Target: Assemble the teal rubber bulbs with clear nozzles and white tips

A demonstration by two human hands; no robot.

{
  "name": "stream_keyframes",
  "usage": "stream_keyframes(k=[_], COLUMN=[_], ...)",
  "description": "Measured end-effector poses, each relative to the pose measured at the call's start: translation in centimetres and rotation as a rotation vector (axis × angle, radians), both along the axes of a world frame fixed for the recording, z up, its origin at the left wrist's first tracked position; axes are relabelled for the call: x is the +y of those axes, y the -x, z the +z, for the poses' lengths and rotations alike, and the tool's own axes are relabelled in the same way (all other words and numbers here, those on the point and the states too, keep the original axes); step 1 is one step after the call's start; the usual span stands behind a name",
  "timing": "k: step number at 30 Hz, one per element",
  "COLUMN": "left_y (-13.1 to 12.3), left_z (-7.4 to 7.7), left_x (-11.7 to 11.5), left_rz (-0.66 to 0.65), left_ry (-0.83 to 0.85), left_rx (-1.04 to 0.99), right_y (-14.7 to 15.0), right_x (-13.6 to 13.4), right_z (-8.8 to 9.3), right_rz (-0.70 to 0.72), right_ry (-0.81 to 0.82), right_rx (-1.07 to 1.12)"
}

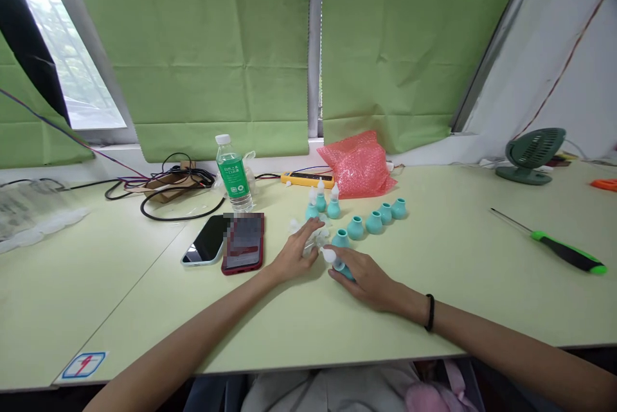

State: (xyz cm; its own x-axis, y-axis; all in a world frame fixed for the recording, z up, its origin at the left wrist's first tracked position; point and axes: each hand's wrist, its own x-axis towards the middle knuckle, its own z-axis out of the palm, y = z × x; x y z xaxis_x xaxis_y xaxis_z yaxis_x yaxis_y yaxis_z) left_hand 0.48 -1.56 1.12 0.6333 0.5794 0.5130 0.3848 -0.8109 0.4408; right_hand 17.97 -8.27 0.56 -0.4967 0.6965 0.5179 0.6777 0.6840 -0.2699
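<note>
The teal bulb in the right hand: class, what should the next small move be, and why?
Probably press the white tip firmly into the teal bulb that the right hand holds. The tip leans left at the bulb, and I cannot tell whether it is fully seated; three tipped bulbs stand upright farther back.

Smooth, matt, rubbery-looking bulbs (pixel 374 223)

A pale yellow-green table (pixel 270 328) bears a slanting row of open teal bulbs (pixel 374 223), with white-tipped bulbs (pixel 334 204) clustered to their left. A red-cased phone (pixel 243 246) lies beside a pale-edged phone (pixel 205 241). Behind stand a water bottle (pixel 234 175) and a pink bubble-wrap bag (pixel 360 168). A screwdriver (pixel 569 251) lies rightward, near a dark green fan (pixel 536 148). A sticker (pixel 83 366) marks the front-left edge.
</note>
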Motion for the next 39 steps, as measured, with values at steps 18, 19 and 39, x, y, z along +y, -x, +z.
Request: stream_keyframes(k=[18, 19, 39], left_y=[-1.1, -1.2, 0.1], left_z=[2.0, 1.9, 0.2], left_x=[-2.9, -2.9, 1.3], left_rz=[-0.122, -0.144, 0.192], left_ry=[0.551, 0.662, 0.307], left_rx=[-0.069, -0.111, -0.214], right_y=[0.0, 0.0, 0.3], right_x=[-0.3, -0.3, -0.2], right_z=[0.3, 0.3, 1.3], right_rz=[-0.005, 0.004, 0.046], right_ry=[0.064, 0.067, 0.454], right_rx=[-0.054, -0.05, 0.487])
